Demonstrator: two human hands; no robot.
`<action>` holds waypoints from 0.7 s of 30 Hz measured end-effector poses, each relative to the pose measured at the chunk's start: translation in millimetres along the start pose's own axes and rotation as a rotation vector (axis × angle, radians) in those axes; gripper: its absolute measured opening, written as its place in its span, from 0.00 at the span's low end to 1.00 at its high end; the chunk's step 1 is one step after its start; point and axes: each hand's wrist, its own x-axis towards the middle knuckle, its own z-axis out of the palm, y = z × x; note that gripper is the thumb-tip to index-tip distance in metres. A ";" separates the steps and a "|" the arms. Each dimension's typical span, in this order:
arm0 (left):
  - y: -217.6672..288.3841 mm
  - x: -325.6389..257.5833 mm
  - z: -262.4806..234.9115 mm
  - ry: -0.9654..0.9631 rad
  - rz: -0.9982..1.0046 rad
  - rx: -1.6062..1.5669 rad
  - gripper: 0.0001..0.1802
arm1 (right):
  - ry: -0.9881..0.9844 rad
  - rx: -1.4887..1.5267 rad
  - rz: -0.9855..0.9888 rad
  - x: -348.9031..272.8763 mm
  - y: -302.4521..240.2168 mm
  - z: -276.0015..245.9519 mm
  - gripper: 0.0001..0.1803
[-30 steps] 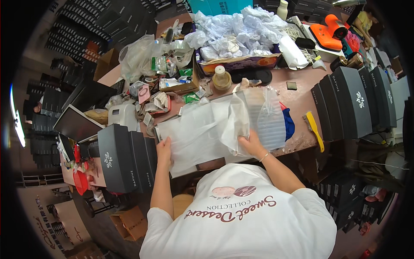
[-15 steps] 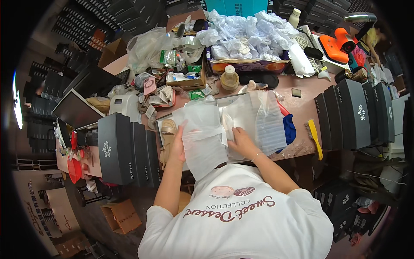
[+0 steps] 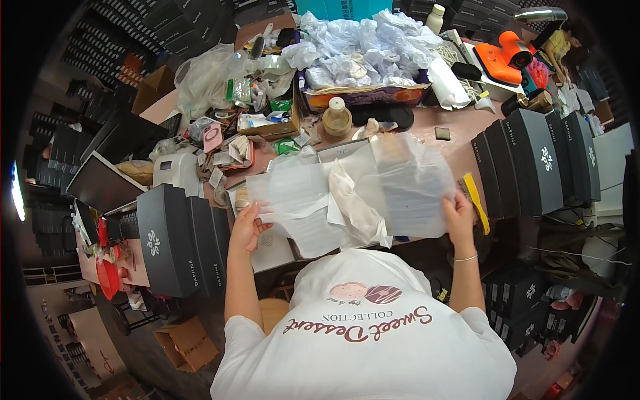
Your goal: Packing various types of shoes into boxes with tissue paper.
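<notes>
Left hand point(image 3: 248, 227): pinches the left edge of the translucent sheet point(image 3: 353, 193), centre frame.
Right hand point(image 3: 460, 215): grips the sheet's right edge, spread taut over the tabletop point(image 3: 460, 133).
Doing it well: likely even tension at both edges; smooth the crumpled middle.
Around: black boxes point(image 3: 177, 243) lower left, yellow brush point(image 3: 475, 200) beside the right hand.

Packing workroom of small shop. Evidence: rows of identical black rectangular cardboard gift boxes point(image 3: 533, 163) standing on pink worktable point(image 3: 467, 123); further black boxes point(image 3: 177, 240) at left edge; cardboard tray heaped with white crumpled tissue paper point(image 3: 363, 50); orange handheld tool point(image 3: 503, 57); loose packaging scraps throughout.
</notes>
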 end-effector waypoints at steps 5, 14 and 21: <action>-53.8 41.4 -6.4 0.017 -0.055 -0.055 0.17 | 0.191 -0.912 -0.518 12.1 -38.7 -7.4 0.29; -51.5 58.9 20.6 -0.059 -0.125 -0.301 0.19 | -0.516 -0.932 -0.063 -10.9 59.5 184.7 0.47; -68.1 79.6 2.7 -0.077 -0.184 -0.356 0.21 | -0.383 -0.017 -0.092 -9.4 67.1 123.5 0.36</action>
